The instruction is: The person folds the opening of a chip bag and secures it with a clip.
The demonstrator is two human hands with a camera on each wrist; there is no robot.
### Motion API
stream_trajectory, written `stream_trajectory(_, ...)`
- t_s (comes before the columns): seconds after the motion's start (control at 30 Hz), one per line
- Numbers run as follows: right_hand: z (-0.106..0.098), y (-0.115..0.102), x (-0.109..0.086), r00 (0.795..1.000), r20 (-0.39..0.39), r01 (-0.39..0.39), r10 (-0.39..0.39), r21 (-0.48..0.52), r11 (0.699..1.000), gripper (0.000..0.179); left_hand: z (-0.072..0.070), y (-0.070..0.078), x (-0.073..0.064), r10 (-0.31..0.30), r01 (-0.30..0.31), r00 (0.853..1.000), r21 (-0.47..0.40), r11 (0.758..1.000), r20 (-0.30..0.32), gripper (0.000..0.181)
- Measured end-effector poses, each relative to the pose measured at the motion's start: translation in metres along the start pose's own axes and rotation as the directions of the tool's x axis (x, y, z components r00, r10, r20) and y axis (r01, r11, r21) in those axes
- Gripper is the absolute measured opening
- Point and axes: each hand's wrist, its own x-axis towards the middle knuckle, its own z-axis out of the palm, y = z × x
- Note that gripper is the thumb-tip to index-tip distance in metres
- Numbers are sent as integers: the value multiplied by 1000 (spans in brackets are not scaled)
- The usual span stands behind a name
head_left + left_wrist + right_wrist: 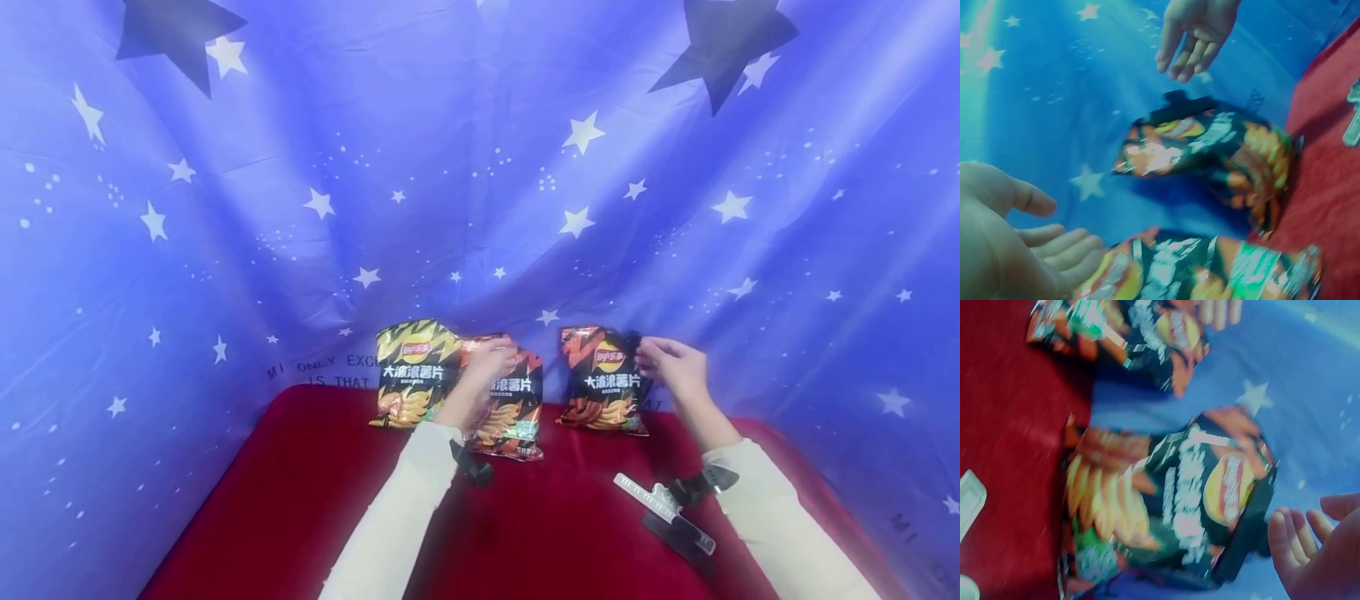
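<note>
An orange-and-black bag of potato chips [600, 392] stands at the right, a black clip [1244, 534] gripping its top edge. Beside that clip is my right hand [681, 371], its fingers loosely bent and nothing held; the left wrist view shows a gap between hand and clip. My left hand [486, 375] hovers in front of a second orange chip bag [517, 421], fingers extended and thumb apart in the left wrist view. Whether its fingertips touch that bag, I cannot tell. A yellow-and-black chip bag [408, 375] stands at the left, partly behind the second.
A silver clip [663, 512] lies on the red tablecloth [540, 525], below the right forearm. Behind the bags hangs a blue star-patterned cloth [450, 208], which also rises on both sides.
</note>
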Motion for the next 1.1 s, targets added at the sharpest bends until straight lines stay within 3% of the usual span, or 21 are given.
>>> stream_trajectory(0.2, 21, -7, -6, 977, 215, 6, -13, 32, 999, 49, -40, 3, -4, -97, 98, 995, 75, 992, -14, 44)
stream_trajectory(0.4, 45, 0, -14, 935, 354, 31, -16, -37, 999, 54, -60, 1, -12, -159, 159, 987, 138, 978, -17, 49)
stream_trajectory(0.7, 75, 23, -21, 883, 459, -17, 103, -188, 982, 60, -72, -8, -19, -210, 194, 977, 253, 948, 38, 42)
stream_trajectory(0.83, 84, 35, -21, 861, 485, -70, 156, -191, 979, 62, -72, -15, -21, -222, 203, 974, 258, 945, 49, 35)
stream_trajectory(1.1, 93, 56, -19, 808, 541, -183, 233, -145, 972, 63, -72, -32, -23, -233, 216, 972, 252, 943, 40, 49)
